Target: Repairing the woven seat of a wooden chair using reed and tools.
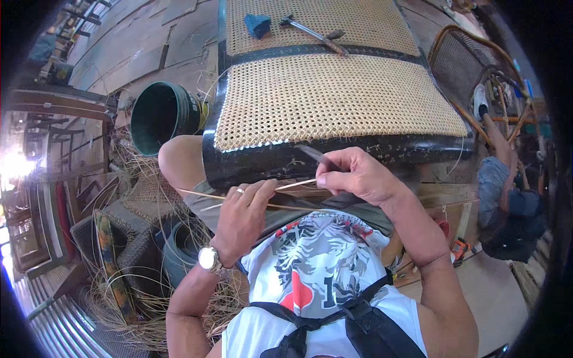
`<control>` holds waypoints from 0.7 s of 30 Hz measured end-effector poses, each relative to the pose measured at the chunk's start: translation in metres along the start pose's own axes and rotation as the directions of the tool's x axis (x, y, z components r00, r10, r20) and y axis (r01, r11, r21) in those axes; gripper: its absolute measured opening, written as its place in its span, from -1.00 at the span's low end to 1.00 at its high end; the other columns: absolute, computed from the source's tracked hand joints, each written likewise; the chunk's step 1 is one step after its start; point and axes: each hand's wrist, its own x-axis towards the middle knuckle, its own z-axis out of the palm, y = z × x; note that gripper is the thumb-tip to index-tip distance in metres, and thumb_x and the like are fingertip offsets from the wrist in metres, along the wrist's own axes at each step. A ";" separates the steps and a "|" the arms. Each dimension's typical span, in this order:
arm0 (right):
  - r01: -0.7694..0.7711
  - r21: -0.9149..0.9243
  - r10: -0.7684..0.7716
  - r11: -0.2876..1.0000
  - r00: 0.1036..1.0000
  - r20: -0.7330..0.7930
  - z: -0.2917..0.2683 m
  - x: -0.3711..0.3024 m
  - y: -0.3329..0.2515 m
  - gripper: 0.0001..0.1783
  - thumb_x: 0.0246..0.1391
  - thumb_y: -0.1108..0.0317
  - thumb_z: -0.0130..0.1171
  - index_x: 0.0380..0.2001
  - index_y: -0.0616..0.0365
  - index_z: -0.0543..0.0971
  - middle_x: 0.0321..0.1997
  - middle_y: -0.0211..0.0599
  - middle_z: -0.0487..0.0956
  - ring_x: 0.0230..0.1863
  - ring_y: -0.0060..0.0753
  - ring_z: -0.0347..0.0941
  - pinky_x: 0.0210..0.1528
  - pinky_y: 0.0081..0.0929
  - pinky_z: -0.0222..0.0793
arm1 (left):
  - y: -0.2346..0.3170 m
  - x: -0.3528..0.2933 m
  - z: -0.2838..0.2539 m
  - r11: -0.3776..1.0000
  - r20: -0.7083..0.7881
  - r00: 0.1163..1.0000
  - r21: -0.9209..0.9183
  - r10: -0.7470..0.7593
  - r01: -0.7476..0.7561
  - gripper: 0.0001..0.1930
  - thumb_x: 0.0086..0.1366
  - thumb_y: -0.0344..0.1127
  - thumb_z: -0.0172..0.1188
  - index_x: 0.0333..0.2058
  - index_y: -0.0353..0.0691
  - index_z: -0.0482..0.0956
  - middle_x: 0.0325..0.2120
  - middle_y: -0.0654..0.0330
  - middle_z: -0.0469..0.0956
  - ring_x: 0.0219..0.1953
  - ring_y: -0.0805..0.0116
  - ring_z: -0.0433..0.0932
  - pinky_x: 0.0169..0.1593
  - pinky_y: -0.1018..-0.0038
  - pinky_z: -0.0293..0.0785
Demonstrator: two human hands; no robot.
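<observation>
Thin pale cane strips [203, 194] pass through my left hand [246, 210], which is closed round them in front of my lap. One strip [295, 185] runs across to my right hand [353, 177], where thumb and forefinger pinch its end. A dark, flat, blade-like tool [308, 153] also sticks out of my right hand, pointing up and left; its grip is hidden by the fingers. Just beyond both hands is the black front rail [262, 164] of a piece of furniture, with a woven cane panel [334, 98] set in its frame.
A hammer [310, 33] and a crumpled blue cloth [258, 25] lie on the far cane panel. To the left stand a dark green bucket [158, 118] and a second bucket [182, 250] among loose cane strands. Another person [507, 185] sits at the right near a rattan chair [462, 56].
</observation>
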 end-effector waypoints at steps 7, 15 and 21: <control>0.229 0.458 -0.153 0.859 0.968 -0.196 0.014 0.021 0.004 -0.45 0.48 -0.09 -0.23 -0.20 0.14 0.57 -0.33 -0.39 0.56 -0.46 -0.68 0.35 -0.42 -0.69 0.20 | 0.000 -0.015 -0.009 0.365 0.271 0.842 -0.808 -0.466 0.462 -0.81 0.57 -0.28 -0.05 -0.08 -0.27 0.44 -0.49 0.20 0.61 -0.55 0.54 0.43 -0.42 0.60 0.35; 0.129 0.410 -0.044 0.903 0.977 -0.210 0.022 0.024 -0.004 -0.76 0.39 0.21 0.12 -0.20 0.19 0.55 -0.33 -0.36 0.58 -0.44 -0.66 0.49 -0.47 -0.70 0.36 | 0.001 -0.025 -0.005 0.299 0.181 0.815 -0.869 -0.550 0.395 -0.75 0.56 -0.32 -0.03 0.06 -0.31 0.49 -0.39 0.31 0.54 -0.53 0.71 0.27 -0.45 0.73 0.22; 0.279 0.430 -0.196 0.859 0.954 -0.228 0.036 0.039 -0.006 -0.91 0.22 0.48 0.25 -0.33 0.14 0.52 -0.29 -0.28 0.63 -0.32 -0.54 0.59 -0.29 -0.61 0.54 | 0.011 -0.028 -0.005 0.309 0.089 0.740 -0.870 -0.667 0.384 -0.79 0.52 -0.39 0.03 0.01 -0.32 0.52 -0.41 0.33 0.50 -0.41 0.65 0.37 -0.36 0.65 0.33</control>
